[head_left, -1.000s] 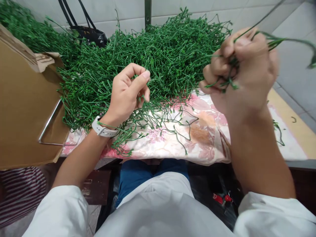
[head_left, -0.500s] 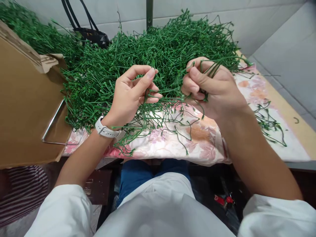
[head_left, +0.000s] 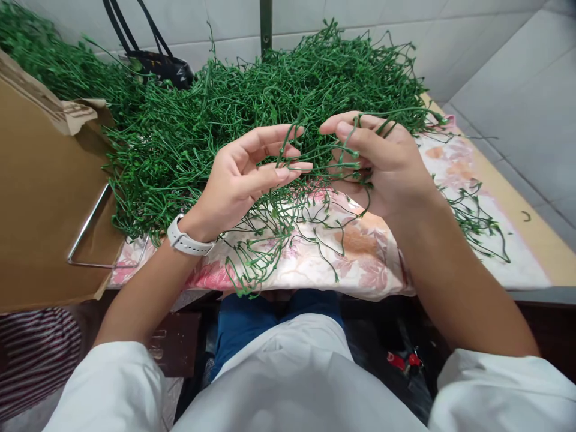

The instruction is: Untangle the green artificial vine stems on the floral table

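A large heap of thin green stems with small bud-like tips covers the cloth. Over its front edge, my left hand has thumb and fingers spread apart; a stem crosses in front of its fingers, and I see no firm grip on it. Close by, my right hand is curled around several green stems, whose tips stick out towards my left hand. One long stem runs out behind it to the right. Below the hands, loose stems trail over the flowered cloth. My left wrist wears a white band.
A cardboard box with a bent metal wire stands at the left. Behind the heap are a black bag and a tiled wall. More stems lie at the right. At lower left shows striped fabric.
My left fingers have moved apart from their near pinch and shifted right, closer to my right hand. The right index finger has straightened somewhat. The whole view has shifted slightly.
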The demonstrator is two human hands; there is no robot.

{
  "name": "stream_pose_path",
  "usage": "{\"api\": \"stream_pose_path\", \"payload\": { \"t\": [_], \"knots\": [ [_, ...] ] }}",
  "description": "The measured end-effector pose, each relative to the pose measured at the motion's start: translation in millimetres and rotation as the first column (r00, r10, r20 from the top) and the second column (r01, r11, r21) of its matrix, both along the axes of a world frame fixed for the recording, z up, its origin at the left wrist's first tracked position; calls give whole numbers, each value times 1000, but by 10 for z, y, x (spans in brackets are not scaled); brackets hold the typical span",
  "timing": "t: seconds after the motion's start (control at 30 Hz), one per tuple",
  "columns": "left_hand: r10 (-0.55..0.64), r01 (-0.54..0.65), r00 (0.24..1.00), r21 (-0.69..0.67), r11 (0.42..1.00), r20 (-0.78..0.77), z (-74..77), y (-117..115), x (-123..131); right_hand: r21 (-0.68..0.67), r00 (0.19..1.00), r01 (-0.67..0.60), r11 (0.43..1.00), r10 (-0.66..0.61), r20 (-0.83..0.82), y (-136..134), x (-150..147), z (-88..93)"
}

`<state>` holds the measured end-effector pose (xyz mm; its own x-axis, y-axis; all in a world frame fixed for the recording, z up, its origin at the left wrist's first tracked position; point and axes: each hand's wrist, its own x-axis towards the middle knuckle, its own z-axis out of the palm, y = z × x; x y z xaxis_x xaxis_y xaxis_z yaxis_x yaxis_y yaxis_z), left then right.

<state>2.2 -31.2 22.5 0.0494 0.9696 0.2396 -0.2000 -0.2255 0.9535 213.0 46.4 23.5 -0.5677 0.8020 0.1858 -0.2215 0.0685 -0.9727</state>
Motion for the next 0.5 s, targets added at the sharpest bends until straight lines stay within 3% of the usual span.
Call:
{"api": "stream_pose_path", "payload": {
  "t": [0.17, 0.27, 0.37, 0.5],
  "knots": [
    [16, -4, 994, 108, 994, -110, -75, 27, 4, 152, 990, -117, 981, 104, 91, -15, -17, -79],
    [36, -6, 984, 167, 986, -174, -104, 50, -11, 273, 988, -115, 955, 81, 134, -23, -40, -97],
    [20, 14, 981, 171, 985, -194, -101, 55, -15, 336, 989, -101, 937, 57, 139, -21, -42, -73],
    [-19, 54, 975, 150, 987, -221, -78, 26, 1, 397, 970, -222, 890, 162, 180, -10, -36, -47]
  ]
}}
